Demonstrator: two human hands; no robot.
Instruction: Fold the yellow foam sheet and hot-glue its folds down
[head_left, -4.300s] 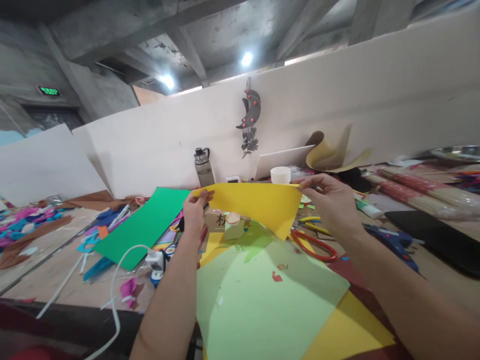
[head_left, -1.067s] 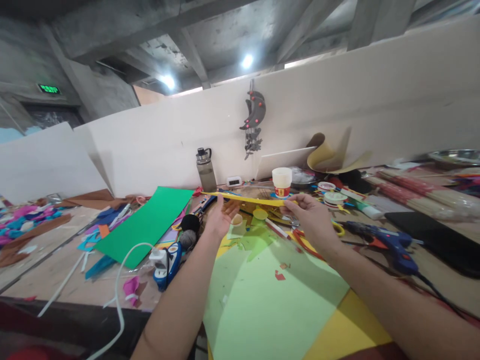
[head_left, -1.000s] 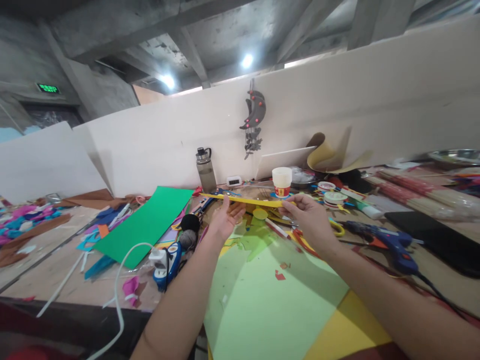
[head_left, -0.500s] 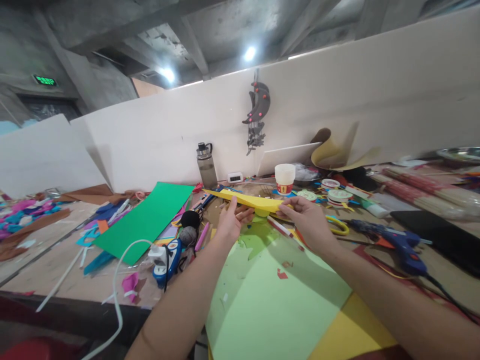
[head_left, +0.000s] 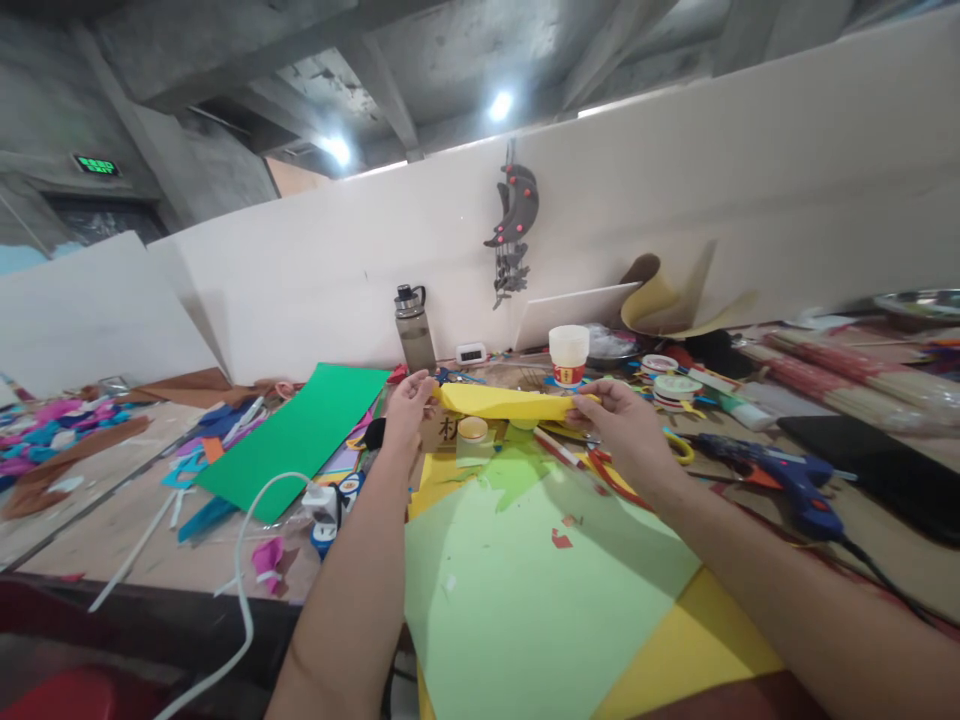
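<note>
I hold a folded yellow foam sheet (head_left: pixel 504 402) level above the table, one end in each hand. My left hand (head_left: pixel 407 410) pinches its left end with closed fingers. My right hand (head_left: pixel 624 425) grips the right end, fingers curled round it. Under the sheet lie a light green sheet (head_left: pixel 525 590) and a yellow sheet (head_left: pixel 705 660) on the table. A small clear jar with an orange lid (head_left: pixel 472 440) stands just below the held sheet.
A dark green sheet (head_left: pixel 300 435) lies to the left beside a white cable (head_left: pixel 240 590). A water bottle (head_left: pixel 414 328) and white cup (head_left: pixel 568 355) stand by the back wall. Blue glue gun (head_left: pixel 780 478), yellow scissors (head_left: pixel 679 447), tape rolls and stick bundles lie right.
The yellow sheet, held up open at first, has been folded into a narrow band. My left hand has gone from flat under it to pinching its left end.
</note>
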